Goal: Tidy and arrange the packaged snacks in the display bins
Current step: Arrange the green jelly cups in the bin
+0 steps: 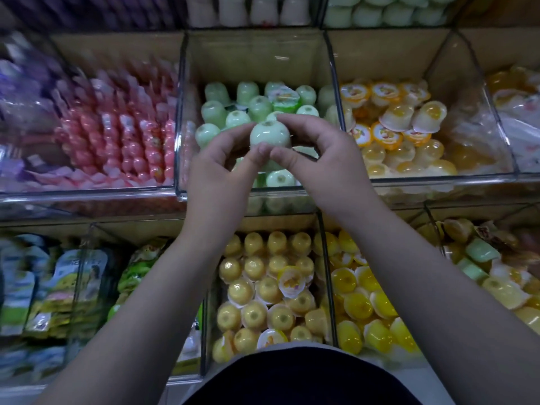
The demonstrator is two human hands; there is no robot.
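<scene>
Covering the near half of the clear middle bin [180, 133], both hands hide most of the cups beneath them. The left hand [222, 171] and right hand [324, 162] together pinch one pale green jelly cup [270, 135] between thumbs and fingertips. Its domed end faces the camera and its lid side is out of sight. It is held over the green cups [213, 111] piled in that bin; whether it touches the pile cannot be told. Pink packets [125, 133] in the bin to the left are smeared and their print is unreadable. The pouches [58, 287] at lower left are just as blurred. Orange-lidded cups [391, 133] fill the bin to the right, lying at mixed angles. Yellow cups [263, 287] sit in the lower bin between the forearms, partly cut off by a dark garment [292, 378] at the bottom edge. White cups [233, 10] on the top row are cropped by the upper edge.
</scene>
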